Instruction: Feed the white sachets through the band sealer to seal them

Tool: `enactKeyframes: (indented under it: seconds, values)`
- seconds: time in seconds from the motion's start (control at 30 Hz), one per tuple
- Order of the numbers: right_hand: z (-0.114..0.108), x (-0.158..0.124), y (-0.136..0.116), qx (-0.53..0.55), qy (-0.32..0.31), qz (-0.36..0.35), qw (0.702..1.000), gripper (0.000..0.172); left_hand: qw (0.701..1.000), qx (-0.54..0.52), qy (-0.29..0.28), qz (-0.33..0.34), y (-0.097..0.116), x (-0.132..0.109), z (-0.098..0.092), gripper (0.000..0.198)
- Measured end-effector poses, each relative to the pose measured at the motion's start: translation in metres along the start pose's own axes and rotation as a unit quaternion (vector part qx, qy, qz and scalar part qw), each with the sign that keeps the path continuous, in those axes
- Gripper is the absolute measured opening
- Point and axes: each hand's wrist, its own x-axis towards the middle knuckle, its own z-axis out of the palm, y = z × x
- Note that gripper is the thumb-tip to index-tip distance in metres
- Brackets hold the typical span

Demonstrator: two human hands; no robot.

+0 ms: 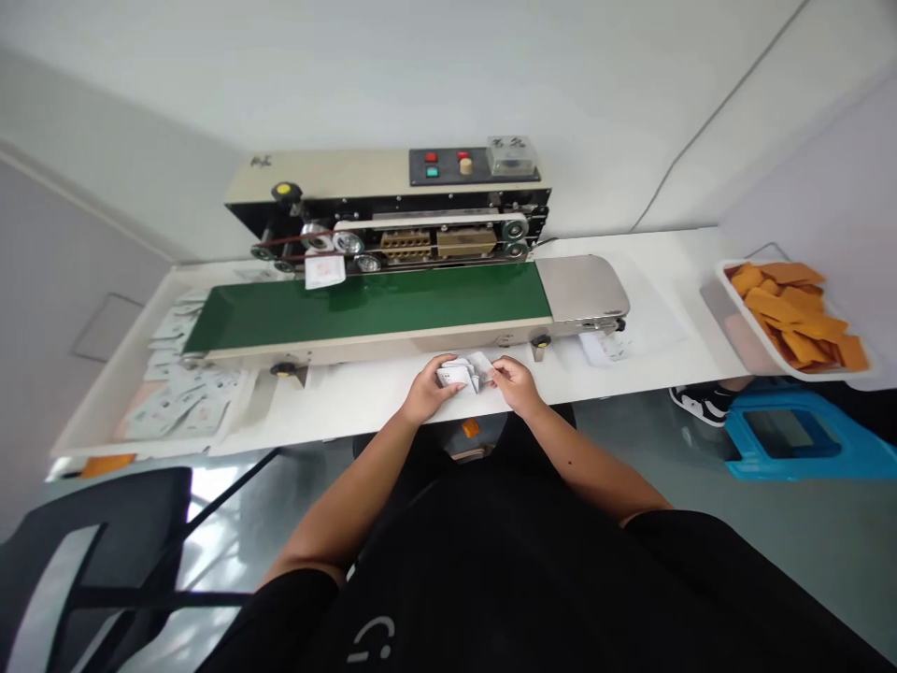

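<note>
My left hand (426, 390) and my right hand (514, 381) meet at the white table's front edge (350, 411), both closed on a small stack of white pouches (463, 372). Just beyond them runs the green conveyor belt (364, 308) of a band sealing machine (392, 201). One white pouch (324, 271) hangs at the sealer's left end, over the belt.
Several sealed white pouches (183, 388) lie piled in a tray at the table's left end. A white tray of orange pieces (799, 313) sits at the right. A blue stool (791, 439) stands below it, and a black chair (91, 561) at lower left.
</note>
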Motion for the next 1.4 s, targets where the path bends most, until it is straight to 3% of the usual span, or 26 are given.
enactKeyframes:
  seconds: [0.2,0.43,0.53,0.73,0.97,1.17,1.27,1.33,1.4]
  values:
    - [-0.017,-0.014,-0.032,0.049,0.081,0.034,0.995,0.041,0.994,-0.094,0.016,-0.055,-0.002,0.006,-0.004,0.080]
    - [-0.067,-0.008,-0.124,0.064,0.155,0.032,0.985,0.042,0.991,-0.110,-0.022,-0.070,-0.004,0.003,-0.011,0.074]
    - [-0.078,0.010,-0.147,0.070,0.160,0.052,0.983,0.042,0.991,-0.111,-0.035,-0.069,-0.005,0.005,-0.011,0.074]
    - [-0.090,0.073,-0.143,0.124,0.179,0.115,0.969,0.032,0.992,-0.090,-0.047,-0.074,-0.007,0.005,-0.011,0.078]
    - [-0.097,0.134,-0.135,0.148,0.209,0.075,0.964,0.019,0.992,-0.080,-0.050,-0.079,-0.007,0.004,-0.013,0.081]
    - [-0.083,0.157,-0.147,0.108,0.233,0.105,0.961,0.013,0.990,-0.092,-0.060,-0.083,-0.005,0.004,-0.011,0.083]
    - [-0.073,0.162,-0.154,0.066,0.168,0.106,0.978,0.019,0.991,-0.086,-0.058,-0.080,-0.005,0.003,-0.009,0.083]
    - [-0.068,0.156,-0.159,0.020,0.156,0.058,0.986,0.026,0.992,-0.081,-0.055,-0.075,-0.005,0.003,-0.009,0.082]
    - [-0.063,0.137,-0.162,-0.043,0.202,-0.041,0.978,0.031,0.993,-0.073,-0.053,-0.069,-0.006,0.003,-0.009,0.081]
